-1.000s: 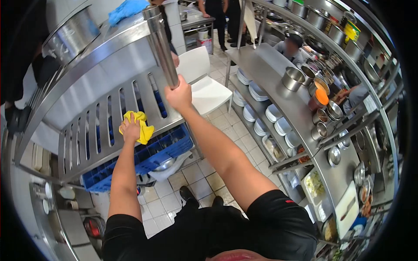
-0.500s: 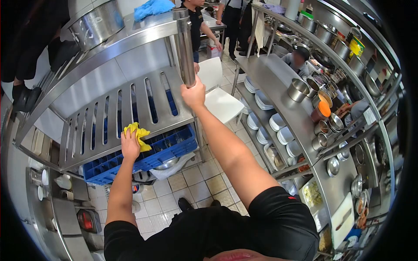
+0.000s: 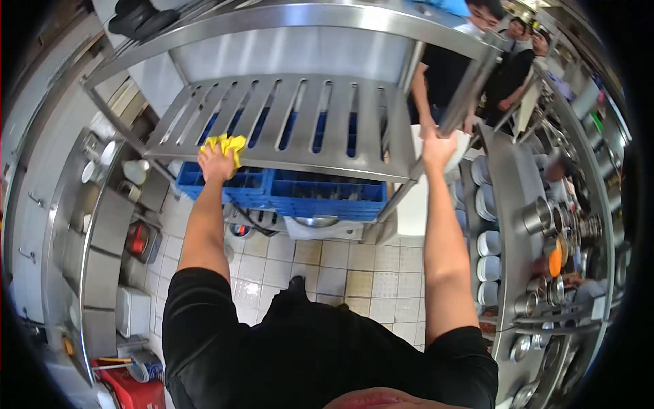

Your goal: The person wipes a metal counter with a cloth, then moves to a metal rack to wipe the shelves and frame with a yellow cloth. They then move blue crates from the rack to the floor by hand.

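My left hand [image 3: 215, 163] presses a crumpled yellow cloth [image 3: 231, 144] on the front left of a slotted metal shelf [image 3: 300, 153]. My right hand [image 3: 438, 148] is wrapped round the upright metal post [image 3: 466, 92] at the shelf's front right corner. Below the slotted shelf are blue divided crates [image 3: 327, 198], partly hidden by the shelf's front edge. Above it runs the curved-looking edge of an upper metal shelf [image 3: 300, 15].
Several people [image 3: 521, 61] stand beyond the post. A white chair [image 3: 412, 208] is right of the rack. White dishes [image 3: 488, 266] and metal pots [image 3: 537, 215] line the right-hand counter. At lower left is a red container [image 3: 136, 390]; tiled floor [image 3: 334, 255] lies below.
The view has turned, so the rack now faces me more squarely. The cloth under my left hand sits nearer the shelf's left end. My right hand still grips the post.
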The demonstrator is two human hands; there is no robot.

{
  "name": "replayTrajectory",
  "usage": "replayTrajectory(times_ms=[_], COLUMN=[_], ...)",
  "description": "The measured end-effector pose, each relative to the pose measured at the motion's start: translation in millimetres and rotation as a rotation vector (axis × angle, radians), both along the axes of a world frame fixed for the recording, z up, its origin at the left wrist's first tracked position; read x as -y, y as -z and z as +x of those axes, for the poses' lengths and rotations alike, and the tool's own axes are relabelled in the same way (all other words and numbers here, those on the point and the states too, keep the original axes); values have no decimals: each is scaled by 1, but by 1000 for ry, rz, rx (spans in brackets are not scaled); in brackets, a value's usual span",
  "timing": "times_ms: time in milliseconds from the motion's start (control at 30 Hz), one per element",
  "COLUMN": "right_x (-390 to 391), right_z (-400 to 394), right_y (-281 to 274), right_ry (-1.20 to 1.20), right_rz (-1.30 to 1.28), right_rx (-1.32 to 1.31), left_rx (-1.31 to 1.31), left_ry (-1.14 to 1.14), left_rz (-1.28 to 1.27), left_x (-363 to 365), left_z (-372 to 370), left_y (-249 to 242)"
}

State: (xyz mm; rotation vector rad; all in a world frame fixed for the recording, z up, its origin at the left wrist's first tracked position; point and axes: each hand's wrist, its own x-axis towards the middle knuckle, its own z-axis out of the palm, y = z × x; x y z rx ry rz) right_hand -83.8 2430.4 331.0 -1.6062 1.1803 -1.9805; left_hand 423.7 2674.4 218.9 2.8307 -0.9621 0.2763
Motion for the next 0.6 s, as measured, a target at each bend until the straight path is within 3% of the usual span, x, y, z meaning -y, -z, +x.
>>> replayTrajectory(times_ms=[67,133,267,333,433,600], right_x=[17,-7,-8,-22,7,0], right_z=[-5,8,19,19,10,18], right_y=[18,-7,-9,-26,2,-9], right_ry=[-6,8,16,68,266,248], right_rz=[98,3,159,271,136,225], right_rx=[21,67,94,74,57,118], left_rx=[-55,-73,-115,-120,-53,-26], left_ry=[-53,-65,-15,93,245,362], left_rz=[78,161,169,173,141,73], left_x=[0,5,26,56,96,160], left_z=[7,28,85,110,134,176], left_y=[-18,-32,-39,-39,-39,-25])
